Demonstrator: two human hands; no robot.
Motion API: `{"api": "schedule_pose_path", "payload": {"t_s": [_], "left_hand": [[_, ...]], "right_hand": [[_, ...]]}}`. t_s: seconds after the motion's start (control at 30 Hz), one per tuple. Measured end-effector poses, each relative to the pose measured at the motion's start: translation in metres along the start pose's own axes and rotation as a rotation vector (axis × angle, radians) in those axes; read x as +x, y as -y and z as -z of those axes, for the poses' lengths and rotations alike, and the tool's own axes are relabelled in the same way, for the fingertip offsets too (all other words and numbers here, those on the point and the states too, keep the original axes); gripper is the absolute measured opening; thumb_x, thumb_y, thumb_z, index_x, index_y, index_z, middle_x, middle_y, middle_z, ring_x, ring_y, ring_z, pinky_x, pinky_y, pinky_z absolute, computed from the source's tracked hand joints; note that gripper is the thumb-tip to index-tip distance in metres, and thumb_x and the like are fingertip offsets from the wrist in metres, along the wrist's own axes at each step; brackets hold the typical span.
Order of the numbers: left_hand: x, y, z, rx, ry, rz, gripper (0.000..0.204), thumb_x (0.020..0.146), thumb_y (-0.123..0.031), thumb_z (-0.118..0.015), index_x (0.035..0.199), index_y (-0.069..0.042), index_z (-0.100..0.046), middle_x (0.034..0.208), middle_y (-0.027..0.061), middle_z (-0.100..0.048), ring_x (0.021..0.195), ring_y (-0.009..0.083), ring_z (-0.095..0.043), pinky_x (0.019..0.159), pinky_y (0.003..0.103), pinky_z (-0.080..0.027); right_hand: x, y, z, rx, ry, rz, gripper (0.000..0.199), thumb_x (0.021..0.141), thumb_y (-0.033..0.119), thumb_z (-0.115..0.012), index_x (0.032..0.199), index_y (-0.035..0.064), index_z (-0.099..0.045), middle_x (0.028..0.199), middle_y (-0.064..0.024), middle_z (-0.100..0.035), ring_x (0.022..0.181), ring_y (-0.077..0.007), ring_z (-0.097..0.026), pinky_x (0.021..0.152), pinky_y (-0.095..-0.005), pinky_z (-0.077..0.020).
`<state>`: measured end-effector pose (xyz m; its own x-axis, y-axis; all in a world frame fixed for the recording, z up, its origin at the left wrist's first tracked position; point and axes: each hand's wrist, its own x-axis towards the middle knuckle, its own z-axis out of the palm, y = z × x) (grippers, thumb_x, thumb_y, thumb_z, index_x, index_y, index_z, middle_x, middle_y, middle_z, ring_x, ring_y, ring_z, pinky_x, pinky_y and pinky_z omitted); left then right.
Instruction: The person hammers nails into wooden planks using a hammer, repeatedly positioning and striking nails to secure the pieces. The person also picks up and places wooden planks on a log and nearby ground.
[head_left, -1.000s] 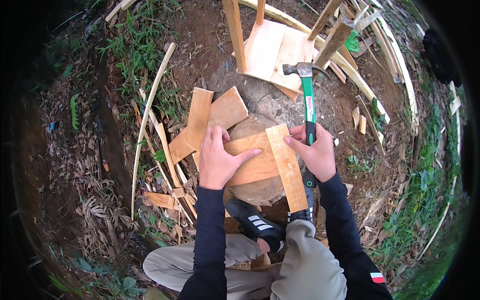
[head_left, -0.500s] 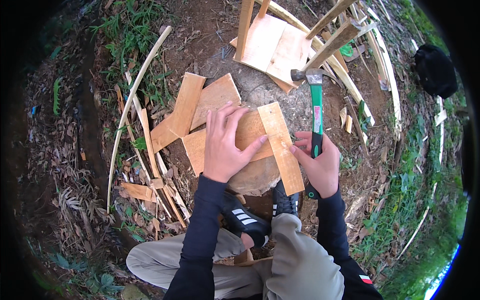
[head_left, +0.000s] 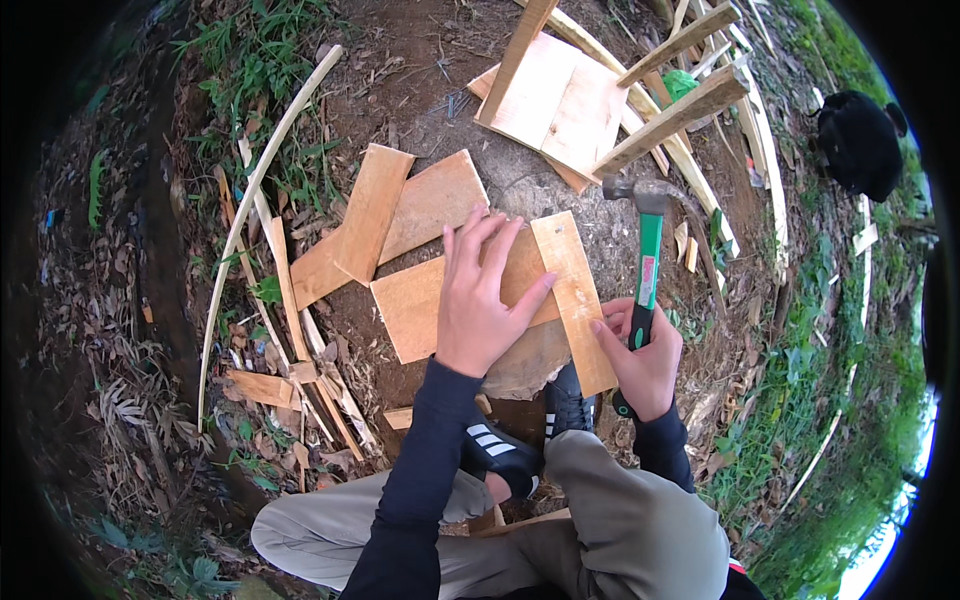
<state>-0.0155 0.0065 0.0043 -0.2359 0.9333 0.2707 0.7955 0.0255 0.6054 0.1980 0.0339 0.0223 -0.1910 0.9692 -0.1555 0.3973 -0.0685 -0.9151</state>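
Observation:
My left hand (head_left: 485,300) lies with fingers spread on a flat wooden board (head_left: 412,305). Its thumb reaches the edge of a narrower wooden slat (head_left: 575,305), which crosses the board's right end at an angle. Closed around the black grip of a claw hammer (head_left: 648,255) with a green shaft, my right hand (head_left: 645,365) also has its thumb and fingertips against the slat's right edge. The hammer head points away from me. Beneath the boards is a sawn log (head_left: 528,362), mostly covered.
An upturned wooden stool-like piece (head_left: 560,95) with several legs stands beyond the log. Loose boards (head_left: 375,210) overlap at the left. Long wood strips (head_left: 262,170) lie on both sides. A black bag (head_left: 860,145) rests far right. My shoes (head_left: 500,455) are just below the log.
The view has shifted slightly. My left hand sits a little farther right, its thumb still at the slat. My right hand keeps the hammer in nearly the same pose.

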Motion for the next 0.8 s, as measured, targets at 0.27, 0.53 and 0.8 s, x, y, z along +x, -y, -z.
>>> {"api": "schedule_pose_path", "payload": {"t_s": [0.27,0.53,0.8], "left_hand": [[-0.019,0.008,0.033,0.169,0.203,0.120,0.123,0.050,-0.054,-0.095,0.151,-0.006,-0.044,0.147,0.0146,-0.046,0.143,0.0364,-0.041,0.121,0.066,-0.017],[-0.015,0.008,0.030,0.165,0.186,0.038,0.114,0.056,-0.051,-0.094,0.149,-0.005,-0.046,0.143,0.0141,-0.048,0.143,0.0356,-0.041,0.121,0.067,-0.017],[0.021,-0.012,-0.014,-0.097,-0.041,0.039,0.057,0.084,-0.028,-0.080,0.134,-0.007,-0.062,0.129,0.0113,-0.058,0.134,0.0340,-0.049,0.115,0.054,-0.033]], "right_hand": [[0.015,0.000,-0.010,-0.104,0.091,0.019,0.034,0.077,0.006,-0.084,0.106,0.0004,-0.067,0.071,-0.0011,-0.053,0.061,-0.0124,-0.051,0.059,-0.0297,-0.0442],[0.024,-0.002,-0.007,-0.053,0.093,0.004,0.036,0.076,0.008,-0.085,0.105,0.0005,-0.066,0.070,-0.0003,-0.052,0.060,-0.0114,-0.051,0.059,-0.0292,-0.0443],[0.026,-0.007,-0.006,0.013,0.118,-0.061,0.035,0.075,0.009,-0.086,0.102,0.0006,-0.065,0.071,-0.0002,-0.052,0.061,-0.0104,-0.051,0.060,-0.0292,-0.0454]]}}
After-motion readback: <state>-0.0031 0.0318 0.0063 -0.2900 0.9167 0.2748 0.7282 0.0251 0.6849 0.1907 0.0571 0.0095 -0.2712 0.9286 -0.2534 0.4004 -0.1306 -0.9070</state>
